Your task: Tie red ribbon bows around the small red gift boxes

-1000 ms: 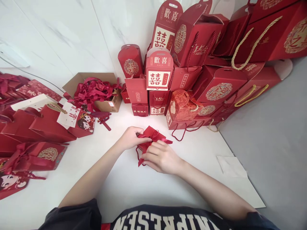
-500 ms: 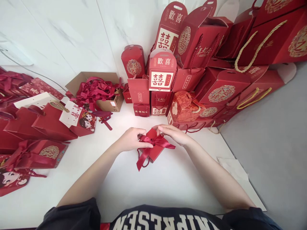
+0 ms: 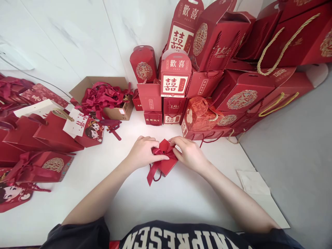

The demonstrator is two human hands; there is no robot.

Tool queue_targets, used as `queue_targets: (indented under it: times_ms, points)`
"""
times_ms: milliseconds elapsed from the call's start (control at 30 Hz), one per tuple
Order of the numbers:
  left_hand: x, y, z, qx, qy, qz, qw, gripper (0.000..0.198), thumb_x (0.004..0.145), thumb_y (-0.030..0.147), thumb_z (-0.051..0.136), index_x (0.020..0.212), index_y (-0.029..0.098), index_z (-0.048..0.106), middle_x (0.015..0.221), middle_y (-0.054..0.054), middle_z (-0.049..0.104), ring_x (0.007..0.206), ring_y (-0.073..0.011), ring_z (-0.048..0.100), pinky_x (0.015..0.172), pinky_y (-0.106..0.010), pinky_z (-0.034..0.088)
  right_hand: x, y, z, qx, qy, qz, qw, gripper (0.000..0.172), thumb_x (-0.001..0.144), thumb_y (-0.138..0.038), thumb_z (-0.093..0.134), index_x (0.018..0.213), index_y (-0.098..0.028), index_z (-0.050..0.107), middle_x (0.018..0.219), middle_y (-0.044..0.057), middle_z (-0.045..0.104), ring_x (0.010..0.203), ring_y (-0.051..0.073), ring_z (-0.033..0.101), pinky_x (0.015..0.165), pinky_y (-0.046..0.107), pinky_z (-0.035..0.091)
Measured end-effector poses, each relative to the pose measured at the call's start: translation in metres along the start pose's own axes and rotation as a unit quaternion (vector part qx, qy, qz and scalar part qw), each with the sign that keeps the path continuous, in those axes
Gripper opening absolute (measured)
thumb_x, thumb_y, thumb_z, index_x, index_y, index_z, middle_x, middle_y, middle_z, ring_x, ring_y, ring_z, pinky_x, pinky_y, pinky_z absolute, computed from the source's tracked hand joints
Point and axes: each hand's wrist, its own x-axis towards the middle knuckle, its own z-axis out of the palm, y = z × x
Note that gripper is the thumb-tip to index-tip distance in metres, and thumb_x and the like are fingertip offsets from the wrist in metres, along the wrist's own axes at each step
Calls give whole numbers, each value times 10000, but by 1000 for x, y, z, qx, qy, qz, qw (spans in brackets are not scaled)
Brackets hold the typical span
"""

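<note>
Left hand: fingers curled shut, pinching the left loop of the ribbon on top of the small red box.
Right hand: closed likewise, thumb and forefinger nipping the ribbon's right side just beside the knot.
Small red box: lies slightly tilted on the white tabletop, between the two hands and close in front of the person; its lid looks shut, and what is inside cannot be seen.
Ribbon tail: one loose end trails off the box's near left corner onto the table.
Step in hand: by the look of it, a bow being formed and drawn tight over the box.
What the bow calls for: an even pull on both sides with the box kept flat, or the knot may sit crooked.
Cardboard box: open, behind and to the left, heaped with loose red ribbons spilling over its rim.
Gift boxes: stacked red cartons against the wall, closed; contents hidden.
Rope-handled bags: large red bags piled at the far right.
Paper bags: red bags lying on their sides at the left.
</note>
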Motion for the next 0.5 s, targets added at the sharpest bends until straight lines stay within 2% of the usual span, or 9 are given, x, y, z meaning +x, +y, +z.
queue_targets:
  times_ms: [133,200,267,333,400,500]
  points:
    - [-3,0,-6,21,-4,1,1000,588,679,685,666,574,171,399,598,30,499,656,-150,476,730,-303,315,-10,5,4,-39,88,-80,992,239,841,-24,437,952,-216,527,972,71,673,930,215,640,810,353,502]
    - [-2,-2,-9,18,-5,12,1000,580,684,675,669,582,172,402,607,30,501,662,-149,475,738,-304,315,-12,8,2,-17,89,-73,993,286,837,-53,468,1060,-220,529,1065,91,656,1011,235,611,873,391,483]
    - [-1,-5,-11,2,-11,26,1000,573,689,665,673,589,173,397,611,32,496,664,-147,471,739,-300,316,-12,9,-3,26,56,-29,998,329,846,-125,529,1157,-232,521,1238,114,590,1156,262,539,983,450,423]
    - [0,-9,-12,-25,-27,39,999,572,683,661,679,601,177,386,606,37,485,656,-145,459,731,-294,321,-8,11,-9,101,-1,25,995,259,866,-220,573,1123,-244,555,1364,108,501,1284,272,443,1071,486,338]
    - [2,-12,-13,-51,-49,49,996,570,669,657,692,613,183,381,604,43,475,644,-142,443,722,-288,327,-4,16,-13,200,-63,63,976,150,879,-286,588,1021,-240,585,1402,92,460,1331,258,406,1103,480,300]
    - [2,-13,-14,-70,-67,51,994,570,650,648,712,625,185,380,614,49,467,641,-135,428,723,-281,329,4,22,-13,318,-136,98,933,203,862,-296,608,1050,-241,557,1429,87,432,1326,226,429,1091,441,326]
